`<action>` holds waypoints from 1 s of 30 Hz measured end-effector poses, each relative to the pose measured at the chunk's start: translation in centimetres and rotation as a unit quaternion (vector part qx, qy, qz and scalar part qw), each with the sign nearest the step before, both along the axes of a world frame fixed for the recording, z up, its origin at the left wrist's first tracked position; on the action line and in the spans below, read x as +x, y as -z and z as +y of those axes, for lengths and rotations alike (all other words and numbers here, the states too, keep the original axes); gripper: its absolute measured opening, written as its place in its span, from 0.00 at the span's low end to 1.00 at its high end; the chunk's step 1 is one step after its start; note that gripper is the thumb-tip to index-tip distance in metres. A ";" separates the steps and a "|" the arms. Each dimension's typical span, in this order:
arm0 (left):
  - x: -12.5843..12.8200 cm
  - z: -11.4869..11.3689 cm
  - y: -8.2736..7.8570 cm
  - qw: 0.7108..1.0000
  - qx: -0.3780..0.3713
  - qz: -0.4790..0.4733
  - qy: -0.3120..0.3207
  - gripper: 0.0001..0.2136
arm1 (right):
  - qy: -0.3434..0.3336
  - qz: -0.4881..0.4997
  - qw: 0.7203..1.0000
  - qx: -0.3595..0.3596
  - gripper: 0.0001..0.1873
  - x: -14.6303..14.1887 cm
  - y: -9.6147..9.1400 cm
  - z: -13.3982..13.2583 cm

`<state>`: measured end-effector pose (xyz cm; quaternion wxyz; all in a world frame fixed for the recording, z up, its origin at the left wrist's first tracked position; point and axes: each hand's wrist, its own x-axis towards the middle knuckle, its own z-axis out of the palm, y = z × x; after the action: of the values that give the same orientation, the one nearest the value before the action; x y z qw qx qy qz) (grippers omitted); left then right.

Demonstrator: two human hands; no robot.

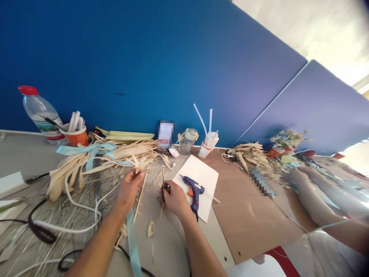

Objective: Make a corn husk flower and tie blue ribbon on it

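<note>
Papery, glossy and matt

The husk strips (139,164) in the left hand (131,188) look dry and papery, like the rough husk bundle (141,148) beyond it. Ribbon (132,242) beside the left forearm has a satiny sheen. Right of the right hand (174,198), the glue gun (196,188) is smooth plastic (faintly glossy) on matt white card (208,206). Far left of both hands, the bottle (43,109) is clear, shiny plastic.
</note>
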<state>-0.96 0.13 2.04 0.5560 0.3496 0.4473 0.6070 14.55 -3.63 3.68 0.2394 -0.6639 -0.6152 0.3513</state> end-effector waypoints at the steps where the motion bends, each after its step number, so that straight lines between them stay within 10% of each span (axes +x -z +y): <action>1: 0.0 0.0 -0.1 1.000 -0.005 -0.016 0.008 0.14 | 0.015 0.087 0.996 -0.002 0.14 -0.1 0.1 0.2; 5: 0.1 -0.1 -0.1 0.997 -0.042 -0.052 0.049 0.14 | 0.083 0.350 0.932 0.034 0.17 -0.8 0.0 0.5; 11: 0.6 -0.6 -0.1 0.988 -0.064 -0.063 0.127 0.14 | 0.122 0.457 0.871 0.132 0.25 -1.7 -0.1 0.6; 30: 1.3 -1.0 0.4 0.976 -0.070 -0.057 0.197 0.13 | 0.147 0.481 0.850 0.158 0.23 -2.8 0.9 1.7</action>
<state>0.33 -0.85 1.64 0.7124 0.3554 0.3786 0.4720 11.72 -1.89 2.79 0.6558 -0.4476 -0.3657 0.4856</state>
